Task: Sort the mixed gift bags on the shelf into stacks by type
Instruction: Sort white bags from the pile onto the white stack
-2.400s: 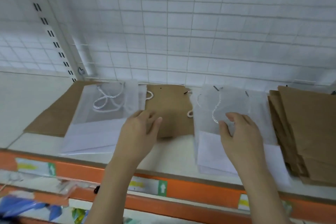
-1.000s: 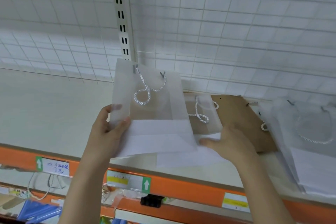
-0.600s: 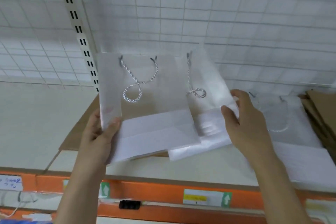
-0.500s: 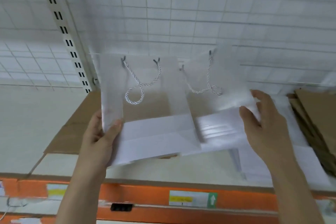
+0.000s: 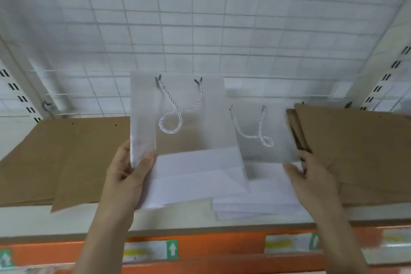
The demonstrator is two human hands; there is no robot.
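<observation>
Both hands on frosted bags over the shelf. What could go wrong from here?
1. The left hand pinches its frosted bag by one lower corner only; the bag could pivot or slip.
2. The right hand lowers the second frosted bag right beside the kraft stack; it may land overlapping brown bags.

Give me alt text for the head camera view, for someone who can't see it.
A person's left hand grips a translucent white gift bag raised over a shelf, while the right hand holds a second white bag on a white stack. Brown paper bags lie flat at both sides.
</observation>
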